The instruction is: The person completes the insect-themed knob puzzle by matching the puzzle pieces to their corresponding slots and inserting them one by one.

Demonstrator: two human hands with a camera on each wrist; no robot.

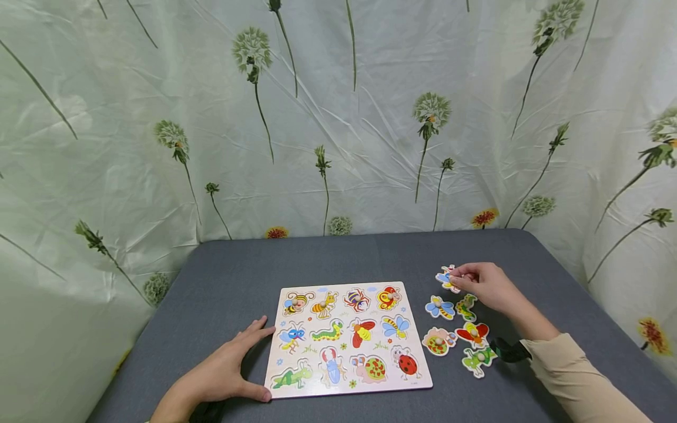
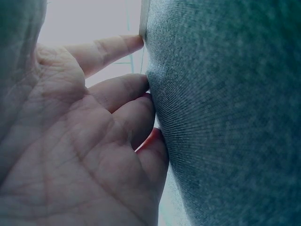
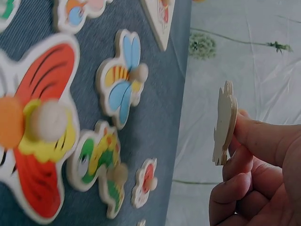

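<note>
head view: i pinch a blue-winged piece (image 1: 443, 279) in my right hand (image 1: 485, 286), best held lightly and level, my left hand (image 1: 224, 365), fingers spread, touching the board (image 1: 394, 385).

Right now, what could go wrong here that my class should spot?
The right hand pinches a wooden piece with its fingertips; it might slip. The dark wristband looks close to a green piece and could knock it. The left hand touches the puzzle board; a push might shift it.
</note>
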